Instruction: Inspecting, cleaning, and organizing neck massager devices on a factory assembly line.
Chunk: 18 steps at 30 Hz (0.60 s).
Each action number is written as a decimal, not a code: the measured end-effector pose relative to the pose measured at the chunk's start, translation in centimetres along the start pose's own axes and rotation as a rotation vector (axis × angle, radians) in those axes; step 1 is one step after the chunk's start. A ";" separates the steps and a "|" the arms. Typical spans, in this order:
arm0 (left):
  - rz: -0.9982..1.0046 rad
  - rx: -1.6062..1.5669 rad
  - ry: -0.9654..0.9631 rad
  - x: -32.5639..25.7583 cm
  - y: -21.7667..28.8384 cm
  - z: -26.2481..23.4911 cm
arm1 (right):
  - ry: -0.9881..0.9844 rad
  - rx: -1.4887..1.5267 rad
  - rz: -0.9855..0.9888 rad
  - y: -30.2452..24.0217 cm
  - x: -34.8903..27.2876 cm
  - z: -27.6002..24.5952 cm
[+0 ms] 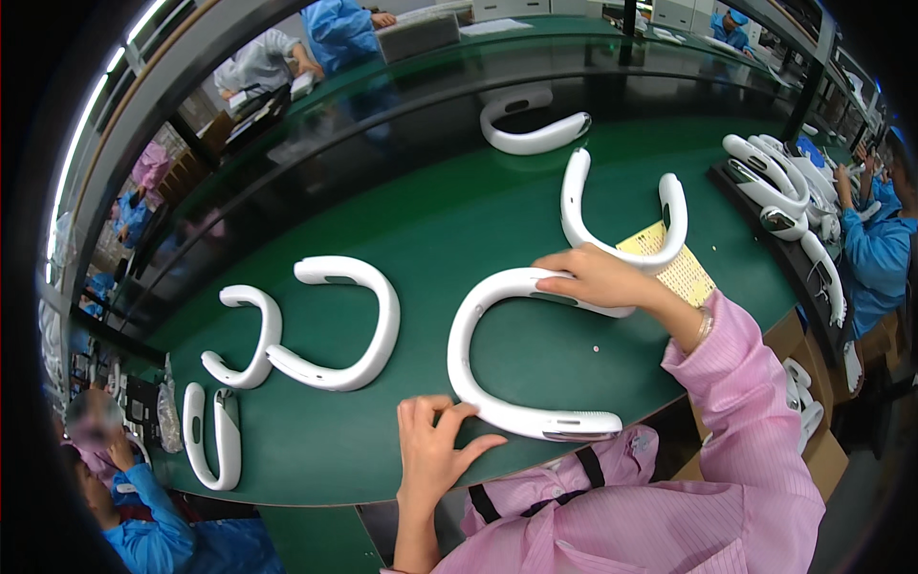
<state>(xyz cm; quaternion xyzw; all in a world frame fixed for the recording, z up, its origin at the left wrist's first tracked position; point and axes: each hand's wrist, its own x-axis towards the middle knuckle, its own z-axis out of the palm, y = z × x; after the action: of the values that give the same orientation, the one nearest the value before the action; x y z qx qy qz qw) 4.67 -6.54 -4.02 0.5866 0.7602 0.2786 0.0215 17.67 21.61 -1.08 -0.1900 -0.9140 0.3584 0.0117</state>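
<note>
Lying at lower left of frame, approx. upright in view, is a white U-shaped unit (unit A) (228,445) on the green worktop (335,450); a co-worker in blue (148,526) sits nearer the lower-left edge; just R of unit A and higher in frame is a smaller-looking curved unit (unit B) (272,335), open side to L; next to it, at centre-left, is a larger-looking unit (unit C) (387,330), same orient., its lower end at unit B's curve.

L hand (435,445), lower centre: thumb & index spread wide, index tip at the lower bend of the central unit (460,354); contact appears light. Central unit lies mid-frame, open side to R, lower arm near the worktop's front edge; upper-centre is another curved unit (unit D) (531,142). R hand (598,275), right of centre: narrow, thumb & fingers holding the central unit's upper arm; just above it stands a U-shaped unit (unit E) (574,206), open end up, overlapping a yellow sheet (684,277); at upper right, a dark tray (784,258) w/ piled white units (755,172); lower right, a carton (822,469).
</note>
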 end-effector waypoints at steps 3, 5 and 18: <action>0.310 -0.076 -0.092 2.7 1.0 0.7 | 0.476 -0.449 -0.393 -0.9 -0.8 3.4; 0.375 -0.099 -0.192 3.2 0.9 1.5 | 0.470 -0.310 -0.399 -4.5 -4.9 5.8; 0.356 -0.241 -0.225 3.7 -0.1 2.0 | 0.459 -0.340 0.021 -9.3 -9.5 12.0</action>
<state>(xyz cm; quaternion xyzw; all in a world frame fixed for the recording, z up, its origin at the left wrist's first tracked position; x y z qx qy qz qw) 4.12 -2.44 -4.68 0.7318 0.5990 0.2995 0.1265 21.43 4.25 -2.75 -0.2750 -0.9324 0.1477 0.1823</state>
